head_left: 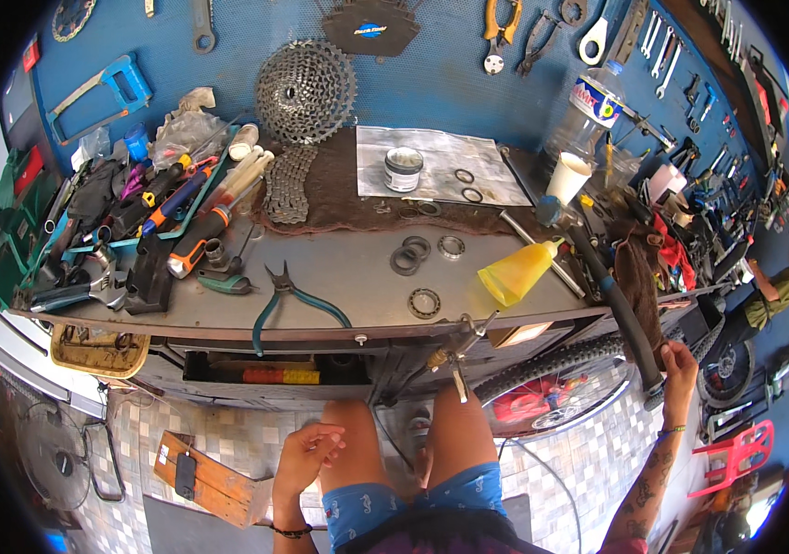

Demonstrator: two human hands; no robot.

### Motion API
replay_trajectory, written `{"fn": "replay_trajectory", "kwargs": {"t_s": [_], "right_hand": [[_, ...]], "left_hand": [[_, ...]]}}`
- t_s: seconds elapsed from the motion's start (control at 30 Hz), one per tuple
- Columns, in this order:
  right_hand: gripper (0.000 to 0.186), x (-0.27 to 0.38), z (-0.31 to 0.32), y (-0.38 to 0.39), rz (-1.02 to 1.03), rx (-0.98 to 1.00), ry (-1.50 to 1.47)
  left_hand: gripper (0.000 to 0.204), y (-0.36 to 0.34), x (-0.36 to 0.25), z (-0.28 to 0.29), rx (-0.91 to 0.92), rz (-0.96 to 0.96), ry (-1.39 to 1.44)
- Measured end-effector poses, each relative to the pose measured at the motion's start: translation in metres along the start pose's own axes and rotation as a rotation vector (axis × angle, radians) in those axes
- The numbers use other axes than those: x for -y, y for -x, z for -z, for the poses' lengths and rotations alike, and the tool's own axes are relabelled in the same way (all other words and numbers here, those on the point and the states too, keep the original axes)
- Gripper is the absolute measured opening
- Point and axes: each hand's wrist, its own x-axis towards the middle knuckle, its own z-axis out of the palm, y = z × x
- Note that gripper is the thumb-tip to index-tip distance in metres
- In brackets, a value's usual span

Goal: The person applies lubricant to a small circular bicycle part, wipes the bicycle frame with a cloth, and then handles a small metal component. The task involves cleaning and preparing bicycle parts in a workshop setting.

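Note:
My left hand is raised over my left thigh, fingers loosely bent and apart, with nothing visible in it. My right hand is closed on the lower end of a dark brown rag hanging at the bench's right, beside a black tube. On the metal bench lie teal-handled pliers, dark rings, two bearings and a yellow bottle. Behind them are a white-lidded jar on paper, a chain and a cassette.
Piled tools fill the bench's left. Below are a small clamp fixture, a bicycle wheel, a wooden box and a fan. A person works at the far right near a red plastic chair.

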Motion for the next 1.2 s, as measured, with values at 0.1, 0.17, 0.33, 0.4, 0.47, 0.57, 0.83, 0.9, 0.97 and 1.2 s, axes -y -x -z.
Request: {"fn": "replay_trajectory", "kwargs": {"t_s": [0.1,0.17,0.33,0.4,0.47,0.57,0.83,0.9,0.97,1.2], "right_hand": [[0.023,-0.017,0.009,-0.007,-0.009,0.055,0.056],[0.022,-0.026,0.014,-0.008,-0.054,0.057,0.108],[0.022,0.015,-0.028,0.021,0.062,-0.008,-0.124],[0.022,0.007,-0.034,0.024,0.077,-0.041,-0.186],[0.021,-0.020,-0.023,0.021,0.014,-0.063,-0.141],[0.021,-0.056,-0.022,0.014,-0.066,-0.059,-0.098],[0.020,-0.057,-0.037,0.027,0.077,-0.068,-0.168],[0.020,-0.069,-0.040,0.031,0.129,-0.056,-0.075],[0.025,-0.092,-0.034,0.029,0.014,-0.028,-0.087],[0.018,-0.056,-0.061,0.045,0.048,-0.138,-0.140]], "left_hand": [[0.024,0.001,0.001,-0.002,-0.022,-0.011,-0.034],[0.026,-0.003,0.012,0.000,-0.036,-0.037,-0.057],[0.031,-0.014,0.079,0.027,-0.538,-0.057,-0.060],[0.031,-0.008,0.146,0.050,-0.683,-0.048,-0.178],[0.031,0.019,0.238,0.078,-0.751,-0.020,-0.360],[0.022,0.094,0.350,0.120,-0.527,0.458,-0.397],[0.019,0.221,0.372,0.056,-0.477,1.001,-0.249],[0.020,0.217,0.375,0.059,-0.490,0.984,-0.246],[0.021,0.206,0.375,0.063,-0.520,0.942,-0.226],[0.027,0.131,0.355,0.095,-0.627,0.528,-0.415]]}}
